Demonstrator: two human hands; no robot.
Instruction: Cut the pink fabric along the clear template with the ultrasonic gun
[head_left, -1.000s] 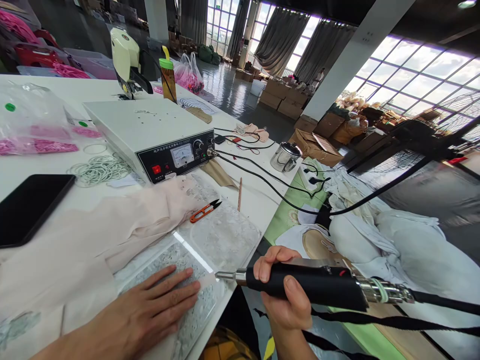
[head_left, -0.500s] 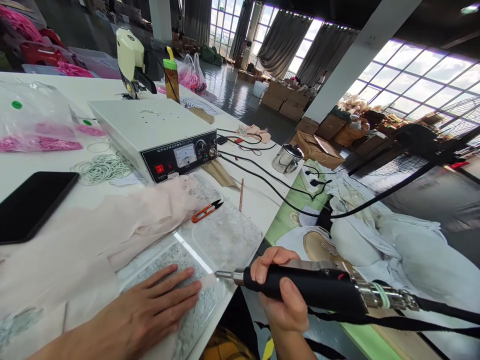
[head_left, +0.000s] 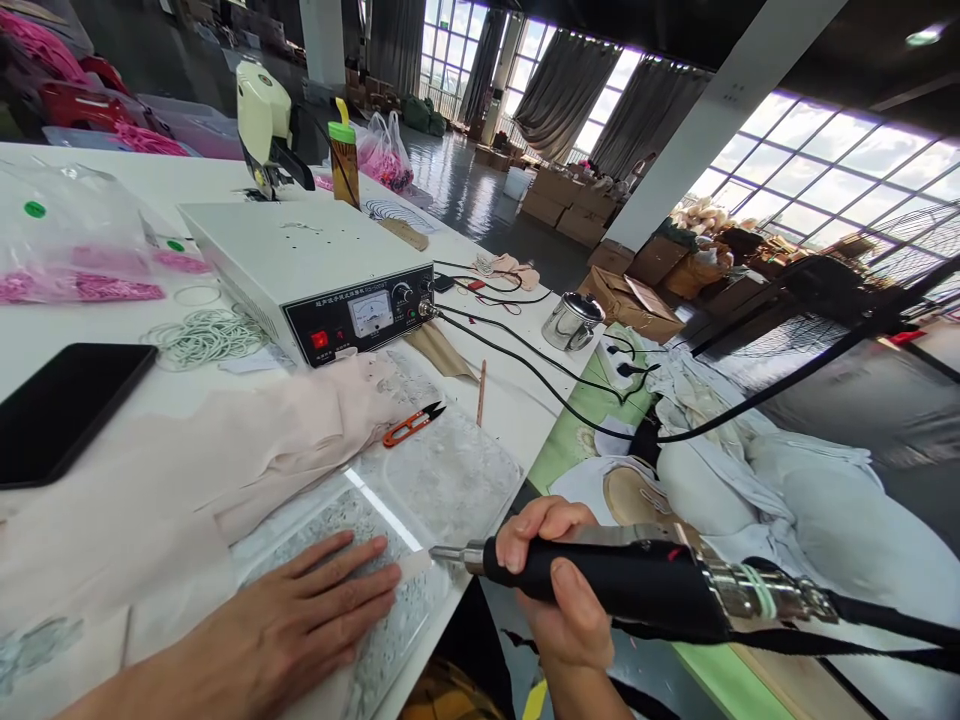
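Note:
My right hand [head_left: 559,590] is wrapped around the black handle of a corded ultrasonic hand tool [head_left: 622,585]. The tool's metal tip points left, at the end of a small strip of pale fabric [head_left: 415,566] near the table edge. My left hand [head_left: 300,610] lies flat with fingers stretched out, pressing on that fabric over a clear, scuffed sheet [head_left: 450,480]. A larger spread of pale pink fabric [head_left: 187,470] covers the table beyond my left hand. Orange-handled thread snips [head_left: 412,425] rest on the sheet, apart from both hands.
A white generator box [head_left: 300,265] with a dial stands behind the fabric, its black cables [head_left: 517,365] running right. A black phone [head_left: 71,410] lies at left, near pale elastic loops [head_left: 206,338]. A metal cup [head_left: 571,322] stands by the table edge. White padded pieces [head_left: 795,490] are piled at right.
The tool and my right hand have shifted very slightly left. My left hand stays flat in the same place.

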